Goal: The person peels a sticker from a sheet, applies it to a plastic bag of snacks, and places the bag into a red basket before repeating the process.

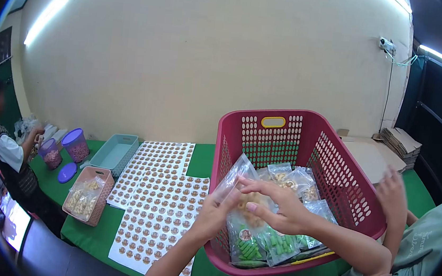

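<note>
Head view shows 2 hands working over a red basket [335, 165] that stands on the green worktop [203, 160] near its front edge. The left hand [217, 212] pinches a clear snack bag [238, 179] by its lower side, holding it tilted above the basket's left wall. The right hand [278, 205] lies across the bag's middle, fingers flat and thumb under, so both hands grasp the same bag.

Inside the basket lie more filled bags [253, 245], some with green sticks and some with pale rings, each already bearing a round label. Sheets of round stickers [164, 207] lie flat on the worktop just left of the basket, well within the left hand's reach.

To do this handling well, I judge the bag should be kept taut between both hands so its face stays smooth, and held clear of the basket wall. Loose film would likely wrinkle under any pressing.

Another person's hand [392, 189] rests at the basket's right rim. Farther left stand a small pink basket [90, 192] of snacks and purple tubs [76, 144].
</note>
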The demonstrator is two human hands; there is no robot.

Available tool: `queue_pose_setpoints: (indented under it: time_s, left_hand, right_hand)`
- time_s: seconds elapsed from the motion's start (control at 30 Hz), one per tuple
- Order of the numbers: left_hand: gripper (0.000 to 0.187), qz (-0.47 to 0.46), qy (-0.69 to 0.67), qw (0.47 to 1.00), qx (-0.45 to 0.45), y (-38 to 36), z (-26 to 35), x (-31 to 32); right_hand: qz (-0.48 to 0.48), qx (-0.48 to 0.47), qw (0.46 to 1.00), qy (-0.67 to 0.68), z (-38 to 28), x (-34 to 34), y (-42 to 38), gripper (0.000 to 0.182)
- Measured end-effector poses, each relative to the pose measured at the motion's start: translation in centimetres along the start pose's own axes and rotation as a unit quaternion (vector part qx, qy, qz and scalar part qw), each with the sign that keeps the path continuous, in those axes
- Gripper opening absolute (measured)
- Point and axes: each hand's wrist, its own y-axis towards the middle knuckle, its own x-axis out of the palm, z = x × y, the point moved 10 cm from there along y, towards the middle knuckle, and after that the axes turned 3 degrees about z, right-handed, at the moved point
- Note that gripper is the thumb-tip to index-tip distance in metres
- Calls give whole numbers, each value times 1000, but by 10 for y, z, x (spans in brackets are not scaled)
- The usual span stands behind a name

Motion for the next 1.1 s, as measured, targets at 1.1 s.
queue_pose_setpoints:
  time_s: [1.1]
  left_hand:
    - [19,39,-111,993,12,0,-6,-16]
  right_hand:
    - [23,126,982,141,40,-23,3,17]
